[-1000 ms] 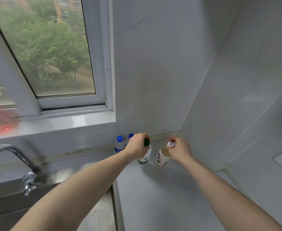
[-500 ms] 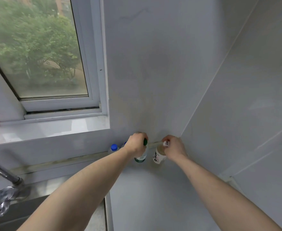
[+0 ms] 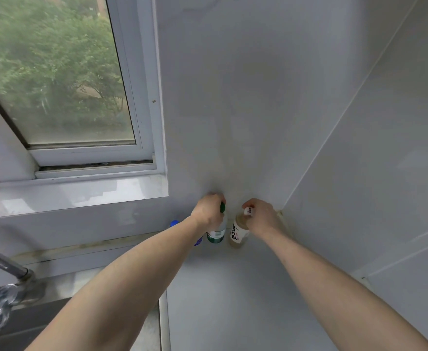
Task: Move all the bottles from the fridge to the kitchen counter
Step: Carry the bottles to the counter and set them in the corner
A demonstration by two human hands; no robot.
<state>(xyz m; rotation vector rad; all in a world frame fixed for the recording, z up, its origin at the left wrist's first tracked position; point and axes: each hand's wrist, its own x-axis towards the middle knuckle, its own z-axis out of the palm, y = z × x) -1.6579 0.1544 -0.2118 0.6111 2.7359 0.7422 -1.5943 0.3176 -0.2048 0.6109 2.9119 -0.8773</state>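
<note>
amber drink fills bottle (image 3: 238,233) gripped by right hand (image 3: 262,219).

Two bottles upright at the back of the counter (image 3: 233,300), close to the corner where back wall (image 3: 220,97) meets right wall (image 3: 372,148). Left bottle (image 3: 216,233) just beside right bottle (image 3: 238,233), a narrow gap between. Left hand (image 3: 208,211) wrapped over the top of the left bottle; right hand (image 3: 261,216) gripping the neck of the right bottle. Further left, behind the left forearm, a third bottle (image 3: 174,223), mostly hidden, against the back wall. Sink (image 3: 147,333) left of the counter, edge to edge. Tap (image 3: 7,279) at far left, behind the sink. Window (image 3: 56,72) above sink, with its sill (image 3: 81,193) below it.
</note>
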